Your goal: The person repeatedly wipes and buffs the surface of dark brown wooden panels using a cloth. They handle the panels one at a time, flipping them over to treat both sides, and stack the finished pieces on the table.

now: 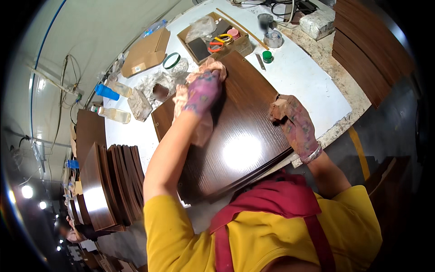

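A dark brown wood-grain panel (pixel 253 104) lies in front of me on the white table, with a bright glare on its surface. My left hand (pixel 205 91), in a purple patterned glove, is closed on a crumpled pale pink cloth (pixel 217 68) and presses it to the panel's far left part. Part of the cloth hangs below the wrist. At the panel's right edge my right hand (pixel 299 127), gloved alike, is closed around a small brown block (pixel 282 109). Some of the block is hidden by the fingers.
Beyond the panel stands a cardboard box (pixel 244 46) with orange-handled scissors (pixel 216 45). A green cap (pixel 267 56) and glass jar (pixel 273 39) are right of it. Bottles, including a clear one (pixel 115 114), lie left. Brown panels stand stacked at left (pixel 102 190) and far right (pixel 367 50).
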Available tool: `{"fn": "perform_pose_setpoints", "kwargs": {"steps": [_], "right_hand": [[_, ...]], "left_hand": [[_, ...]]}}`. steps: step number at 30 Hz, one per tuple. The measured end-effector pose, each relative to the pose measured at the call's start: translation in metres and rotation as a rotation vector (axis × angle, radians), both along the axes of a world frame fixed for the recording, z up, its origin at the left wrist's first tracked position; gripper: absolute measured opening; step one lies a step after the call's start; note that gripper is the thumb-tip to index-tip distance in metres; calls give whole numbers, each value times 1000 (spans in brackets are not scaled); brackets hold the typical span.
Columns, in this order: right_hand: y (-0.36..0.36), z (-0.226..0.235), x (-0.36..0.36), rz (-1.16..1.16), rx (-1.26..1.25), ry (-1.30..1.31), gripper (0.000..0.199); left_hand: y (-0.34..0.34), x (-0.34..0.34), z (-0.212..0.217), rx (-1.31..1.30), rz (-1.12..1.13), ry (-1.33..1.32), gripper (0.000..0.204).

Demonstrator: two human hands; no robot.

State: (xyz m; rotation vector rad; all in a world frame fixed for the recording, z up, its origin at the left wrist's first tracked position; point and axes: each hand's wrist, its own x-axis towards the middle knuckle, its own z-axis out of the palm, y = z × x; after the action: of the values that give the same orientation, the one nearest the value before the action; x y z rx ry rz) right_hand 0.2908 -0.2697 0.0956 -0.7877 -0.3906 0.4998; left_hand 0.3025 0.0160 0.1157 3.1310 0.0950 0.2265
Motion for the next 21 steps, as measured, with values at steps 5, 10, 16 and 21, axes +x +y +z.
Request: {"fn": "perform_pose_setpoints", "kwargs": {"steps": [5, 10, 16, 21], "right_hand": [[-3, -5, 4, -18, 76, -27, 41], [0, 0, -1, -46, 59, 117, 37], [-4, -15, 9, -120, 175, 243, 31], [-2, -21, 9, 30, 363, 180, 28]], "left_hand": [[-61, 22, -4, 262, -210, -75, 28], [64, 41, -9, 263, 11, 184, 25], [-104, 35, 11, -6, -321, 137, 25], [-3, 58, 9, -3, -13, -112, 19]]}}
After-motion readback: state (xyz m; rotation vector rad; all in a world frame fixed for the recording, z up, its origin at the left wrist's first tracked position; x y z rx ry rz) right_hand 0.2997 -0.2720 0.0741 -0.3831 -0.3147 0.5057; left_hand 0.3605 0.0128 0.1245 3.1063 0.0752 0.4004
